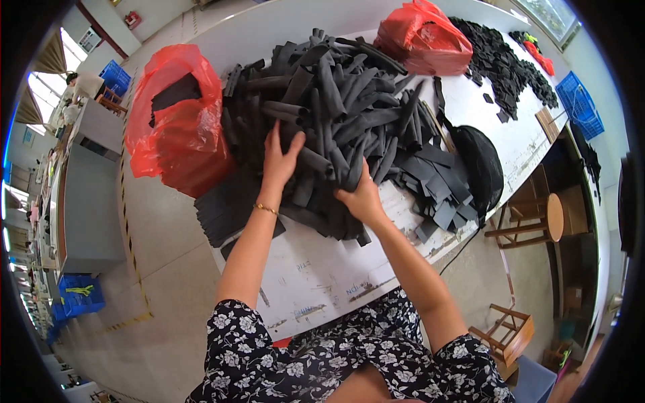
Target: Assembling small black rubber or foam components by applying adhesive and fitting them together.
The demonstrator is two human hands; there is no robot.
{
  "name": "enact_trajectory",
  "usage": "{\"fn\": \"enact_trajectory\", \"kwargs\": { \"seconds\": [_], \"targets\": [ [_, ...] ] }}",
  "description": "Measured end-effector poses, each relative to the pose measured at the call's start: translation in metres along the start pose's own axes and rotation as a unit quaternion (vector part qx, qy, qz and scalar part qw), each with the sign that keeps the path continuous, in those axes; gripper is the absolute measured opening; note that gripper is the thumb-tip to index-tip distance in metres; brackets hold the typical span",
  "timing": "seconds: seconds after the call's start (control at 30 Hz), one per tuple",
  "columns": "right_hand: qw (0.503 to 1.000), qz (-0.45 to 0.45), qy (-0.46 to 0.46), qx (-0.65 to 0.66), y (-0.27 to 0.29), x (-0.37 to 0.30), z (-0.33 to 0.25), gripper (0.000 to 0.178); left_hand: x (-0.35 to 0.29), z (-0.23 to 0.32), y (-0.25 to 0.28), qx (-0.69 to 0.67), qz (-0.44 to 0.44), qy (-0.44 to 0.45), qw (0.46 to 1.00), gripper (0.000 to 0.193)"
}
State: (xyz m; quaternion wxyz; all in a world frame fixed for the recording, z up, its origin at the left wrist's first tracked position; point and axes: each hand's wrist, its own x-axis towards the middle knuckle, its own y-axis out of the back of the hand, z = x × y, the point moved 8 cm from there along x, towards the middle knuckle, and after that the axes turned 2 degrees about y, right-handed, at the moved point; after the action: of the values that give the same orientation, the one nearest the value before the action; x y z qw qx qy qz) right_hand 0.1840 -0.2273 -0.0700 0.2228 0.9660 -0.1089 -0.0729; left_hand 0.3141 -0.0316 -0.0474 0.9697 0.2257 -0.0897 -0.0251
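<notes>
A big heap of dark grey, curled strips (336,87), like soft sheets rolled into tubes, lies on the white table in front of me. My left hand (282,158) reaches into the near left side of the heap, thumb and fingers apart against the strips, with some fingertips hidden among them. To its right, my right hand (364,198) has its thumb and fingers around a curled dark strip (352,176) at the heap's near edge. Flat dark strips (232,208) lie stacked by the table's left edge, and loose flat dark pieces (437,185) are scattered right of the heap.
Red plastic bags stand left (195,144) and far right (426,40) of the heap. A black bag (478,164) sits at the table's right edge. Small black pieces (504,64) cover the far right. Wooden stools (552,218) and a blue crate (579,104) are to the right.
</notes>
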Motion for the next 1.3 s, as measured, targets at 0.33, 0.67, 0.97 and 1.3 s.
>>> {"fn": "enact_trajectory", "kwargs": {
  "seconds": [0.33, 0.67, 0.97, 1.3],
  "targets": [
    [0.986, -0.104, -0.042, -0.124, 0.079, -0.054, -0.03, 0.102, -0.085, 0.038, 0.028, 0.094, 0.038, -0.038, 0.994, 0.077],
    [0.962, 0.104, -0.019, -0.252, 0.218, 0.14, 0.054, 0.092, -0.252, 0.043, 0.022, -0.101, 0.132, 0.057, 0.984, 0.043],
    [0.888, -0.076, -0.007, -0.454, 0.148, 0.225, 0.083, 0.06, -0.298, 0.038, 0.021, -0.094, 0.16, 0.152, 0.971, 0.035],
    [0.96, 0.05, 0.091, -0.26, 0.221, 0.166, -0.005, 0.039, -0.304, 0.046, -0.018, -0.143, 0.107, 0.131, 0.975, 0.032]
  ]
}}
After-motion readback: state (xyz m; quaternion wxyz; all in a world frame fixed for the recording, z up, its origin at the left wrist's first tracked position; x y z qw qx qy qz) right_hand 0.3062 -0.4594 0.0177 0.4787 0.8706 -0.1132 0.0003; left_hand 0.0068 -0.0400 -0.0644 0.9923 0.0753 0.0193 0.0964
